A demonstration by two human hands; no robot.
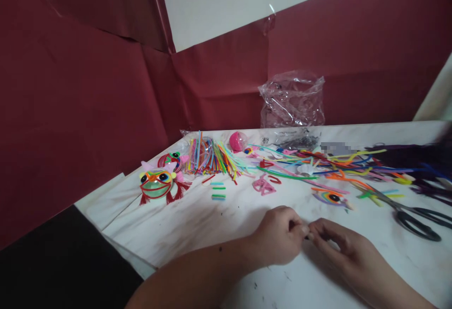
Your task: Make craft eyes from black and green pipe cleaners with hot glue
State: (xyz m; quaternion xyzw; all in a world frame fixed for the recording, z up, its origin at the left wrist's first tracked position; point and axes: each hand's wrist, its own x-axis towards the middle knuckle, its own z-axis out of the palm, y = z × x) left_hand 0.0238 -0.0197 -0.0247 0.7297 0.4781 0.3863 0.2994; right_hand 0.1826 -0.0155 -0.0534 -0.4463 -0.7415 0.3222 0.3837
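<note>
My left hand (278,236) is closed, its thumb and forefinger pressed together just above the white table. Facing it, my right hand (341,245) pinches with thumb and fingertips, and the two sets of fingertips meet. Between them shows a tiny dark bit, too small to name. Beyond my right hand lies a rainbow-striped piece with a black eye (332,198). Scissors (406,212) with black handles lie to its right. A pink bent pipe-cleaner piece (263,186) and short green and blue strips (218,190) lie beyond my left hand.
Frog-like decorated figures (155,186) with red tassels stand at the left. Behind are a bundle of coloured pipe cleaners (208,158), a pink and clear ball (238,142) and a clear plastic bag (292,101). Loose pipe cleaners (353,158) and dark purple strands (406,156) spread rightward.
</note>
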